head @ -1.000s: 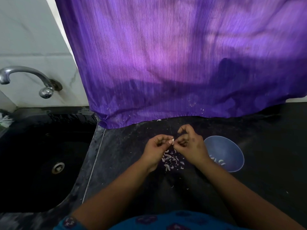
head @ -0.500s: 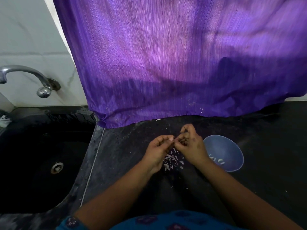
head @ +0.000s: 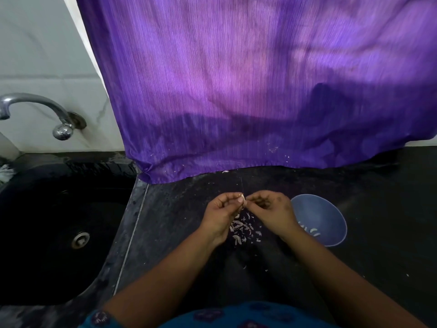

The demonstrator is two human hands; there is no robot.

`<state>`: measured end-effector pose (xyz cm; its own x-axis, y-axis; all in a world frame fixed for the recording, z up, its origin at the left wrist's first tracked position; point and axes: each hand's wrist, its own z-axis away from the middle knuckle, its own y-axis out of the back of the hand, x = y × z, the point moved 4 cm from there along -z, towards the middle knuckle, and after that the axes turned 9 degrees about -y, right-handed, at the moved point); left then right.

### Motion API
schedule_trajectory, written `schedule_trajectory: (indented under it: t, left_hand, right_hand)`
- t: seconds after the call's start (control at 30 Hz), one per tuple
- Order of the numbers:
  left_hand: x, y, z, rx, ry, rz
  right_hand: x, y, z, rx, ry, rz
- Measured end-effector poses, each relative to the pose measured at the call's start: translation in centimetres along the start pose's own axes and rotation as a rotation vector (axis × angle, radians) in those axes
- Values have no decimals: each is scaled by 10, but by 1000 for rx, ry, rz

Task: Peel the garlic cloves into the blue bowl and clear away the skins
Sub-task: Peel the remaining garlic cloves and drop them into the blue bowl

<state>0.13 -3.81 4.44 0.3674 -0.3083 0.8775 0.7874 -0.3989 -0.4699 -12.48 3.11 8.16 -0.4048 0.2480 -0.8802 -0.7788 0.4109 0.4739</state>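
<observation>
Left hand (head: pixel 221 215) and right hand (head: pixel 272 210) have their fingers curled, pinching one clove (head: pixel 241 199) between fingertips above the skins (head: pixel 243 229), beside the bowl (head: pixel 331 209). Clove: light, firm, likely slippery; grip ends. Skin: papery, tears easily.

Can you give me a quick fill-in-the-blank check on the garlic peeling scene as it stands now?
1. Both hands pinch one garlic clove above a pile of loose ____.
2. The blue bowl stands beside the ____ hand.
3. The sink lies to the person's ____.
4. The cloth hanging behind the counter is ____.

Missing words: skins; right; left; purple
</observation>
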Motion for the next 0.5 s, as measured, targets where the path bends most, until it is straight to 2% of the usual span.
schedule_trajectory:
  t: [0.17,0.5]
  left_hand:
    - [1,1,2,-3,15,-4]
    - [1,0,1,-56,-30,-129]
  right_hand:
    - [-10,-2,5,28,201,246]
    - [-8,1,2,10,178,205]
